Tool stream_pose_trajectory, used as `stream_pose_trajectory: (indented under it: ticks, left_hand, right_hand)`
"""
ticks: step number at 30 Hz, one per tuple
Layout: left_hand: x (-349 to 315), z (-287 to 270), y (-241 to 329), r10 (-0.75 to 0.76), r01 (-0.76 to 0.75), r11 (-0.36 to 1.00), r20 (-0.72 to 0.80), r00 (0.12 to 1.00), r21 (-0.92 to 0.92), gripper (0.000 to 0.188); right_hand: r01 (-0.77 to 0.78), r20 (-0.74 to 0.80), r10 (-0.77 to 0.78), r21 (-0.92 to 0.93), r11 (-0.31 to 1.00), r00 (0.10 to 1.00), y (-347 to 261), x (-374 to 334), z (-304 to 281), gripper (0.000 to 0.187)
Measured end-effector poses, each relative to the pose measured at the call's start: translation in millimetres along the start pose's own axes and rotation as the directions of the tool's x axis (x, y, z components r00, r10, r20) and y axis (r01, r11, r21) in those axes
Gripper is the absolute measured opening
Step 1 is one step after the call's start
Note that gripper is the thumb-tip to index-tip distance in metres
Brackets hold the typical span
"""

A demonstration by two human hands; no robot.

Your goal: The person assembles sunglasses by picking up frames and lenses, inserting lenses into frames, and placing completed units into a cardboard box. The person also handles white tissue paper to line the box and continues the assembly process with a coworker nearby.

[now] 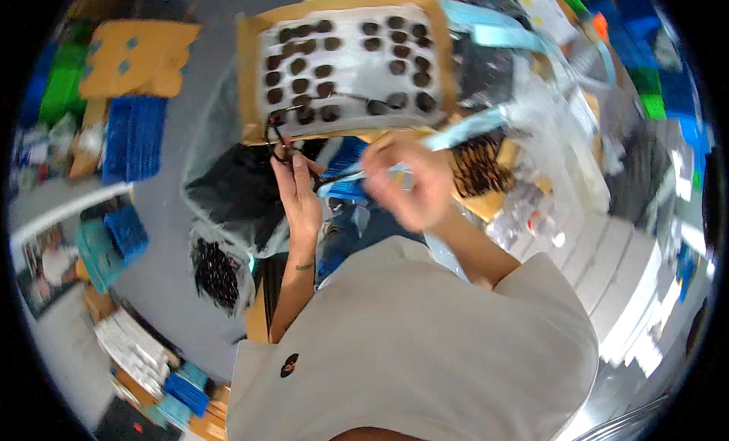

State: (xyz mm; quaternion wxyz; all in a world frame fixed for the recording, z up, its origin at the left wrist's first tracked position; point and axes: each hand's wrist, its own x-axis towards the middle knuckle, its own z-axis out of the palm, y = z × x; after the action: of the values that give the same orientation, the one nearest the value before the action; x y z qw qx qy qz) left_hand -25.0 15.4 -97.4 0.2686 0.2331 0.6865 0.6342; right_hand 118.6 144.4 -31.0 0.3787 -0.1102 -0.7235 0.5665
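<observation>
My left hand (pixel 301 194) is closed around a dark, thin-framed pair of glasses (pixel 279 146), just below the near edge of a shallow cardboard box (pixel 343 133). To its right, my right hand (pixel 410 181) is curled and smeared by motion. A light blue strip (pixel 465 129) runs behind the right hand, and its other end comes out near the left hand's fingers; whether the right hand grips it I cannot tell. Inside the box, dark round lenses (pixel 301 85) lie in rows on a white lining, with a gap in the middle. Thin dark glasses parts cross the lower rows.
A black bag (pixel 239 194) in clear plastic stands left of my hands. Brown patterned pieces (pixel 482 166) lie to the right, beside crumpled clear plastic (pixel 558 129) and white boxes (pixel 607 262). Blue crates (pixel 135 137) and a cardboard sheet (pixel 140 57) are at far left.
</observation>
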Motion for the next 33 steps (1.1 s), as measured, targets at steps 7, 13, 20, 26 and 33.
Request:
stream_pose_trajectory:
  ticks: [7, 13, 20, 26, 33]
  left_hand:
    - [-53.7, 104.4, 18.4, 0.355, -0.533, 0.842, 0.659, 0.664, 0.083, 0.072]
    - [-82.5, 152.2, -106.2, -0.278, 0.311, 0.949, 0.62, 0.734, 0.058, 0.064]
    - [-80.6, 239.2, -152.0, -0.661, 0.804, 0.595, 0.576, 0.481, 0.012, 0.059]
    - [-92.7, 234.4, -123.3, -0.66, 0.805, 0.593, 0.559, 0.501, -0.022, 0.06]
    - [-128.3, 160.1, -80.7, -0.512, 0.658, 0.752, 0.592, 0.622, -0.042, 0.073]
  right_hand:
    - [-0.616, -0.462, 0.522, -0.068, 0.785, 0.717, 11.5, -83.6, -25.6, 0.035]
    - [-0.768, -0.675, 0.373, -0.594, 0.238, 0.637, 48.1, -120.7, -178.0, 0.031]
    - [-0.879, -0.201, 0.856, -0.094, 0.467, 0.476, 162.7, -192.7, -229.9, 0.061]
    - [-0.805, -0.112, 0.825, -0.325, 0.496, 0.553, 115.8, -174.9, -197.7, 0.063]
    - [-0.831, -0.318, 0.77, -0.15, 0.535, 0.553, 36.2, -198.3, -98.6, 0.063]
